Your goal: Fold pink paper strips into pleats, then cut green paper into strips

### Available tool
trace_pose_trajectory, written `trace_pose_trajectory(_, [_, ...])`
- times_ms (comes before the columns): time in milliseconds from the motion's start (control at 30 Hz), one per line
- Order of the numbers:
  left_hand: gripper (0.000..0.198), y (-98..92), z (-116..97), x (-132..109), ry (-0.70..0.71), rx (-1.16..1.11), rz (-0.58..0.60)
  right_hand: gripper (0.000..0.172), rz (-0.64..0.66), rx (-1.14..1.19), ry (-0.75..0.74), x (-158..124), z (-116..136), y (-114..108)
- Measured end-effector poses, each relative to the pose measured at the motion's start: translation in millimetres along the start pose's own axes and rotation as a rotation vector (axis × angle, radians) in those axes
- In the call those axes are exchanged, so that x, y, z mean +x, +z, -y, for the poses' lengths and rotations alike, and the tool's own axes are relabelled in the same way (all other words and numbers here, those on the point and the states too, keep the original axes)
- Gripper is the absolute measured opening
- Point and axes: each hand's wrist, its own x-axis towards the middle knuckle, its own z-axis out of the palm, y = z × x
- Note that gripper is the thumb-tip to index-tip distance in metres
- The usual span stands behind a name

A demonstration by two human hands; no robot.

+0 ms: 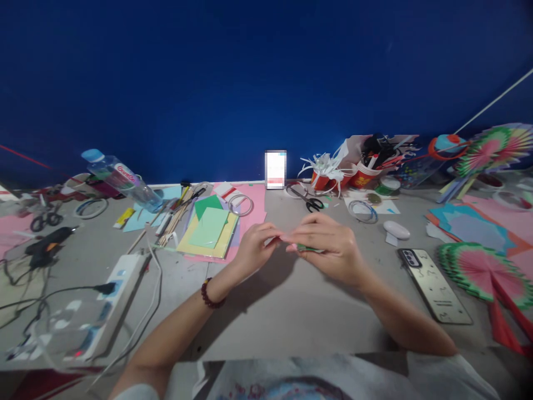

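My left hand (259, 249) and my right hand (328, 244) meet above the middle of the table, fingertips almost touching. Between them is a small pink and green piece of paper (307, 248), mostly hidden by the fingers. Thumb and fingers of my right hand are closed on it. The left fingertips pinch at its pink end; how much they grip is hard to see. Just beyond the right hand lie black-handled scissors (314, 204). Left of my left hand is a stack of coloured paper with a light green sheet (209, 228) on top.
A power strip (119, 303) with cables and a glue gun (50, 247) are on the left, behind them a tilted water bottle (125, 178). A lit screen (275, 171) stands at the back. Rightward are cups of tools (364, 175), a phone (435, 286) and a pleated paper fan (485, 272).
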Motion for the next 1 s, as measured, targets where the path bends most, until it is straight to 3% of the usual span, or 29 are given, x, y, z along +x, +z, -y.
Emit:
trace_pose_trajectory(167, [0.018,-0.8,0,-1,0.005,-0.022,-0.004,0.026,0.072,0.136,-0.051,-2,0,7])
trace_pose_trajectory(367, [0.008,0.1,0,-1,0.038,-0.071,-0.035,0.024,0.047,0.193,-0.027,-3,0,14])
trace_pose_trajectory(667, [0.010,10.7,7,-7,0.114,-0.026,-0.059,0.022,0.019,0.235,-0.031,-3,2,13])
trace_pose_trajectory(800, [0.013,15.7,14,-7,0.164,-0.092,0.012,0.019,-0.103,0.246,0.109,-1,-1,7])
trace_pose_trajectory(1000, [0.013,11.3,5,-4,0.014,-0.185,0.086,0.011,-0.266,0.289,0.446,2,-15,-6])
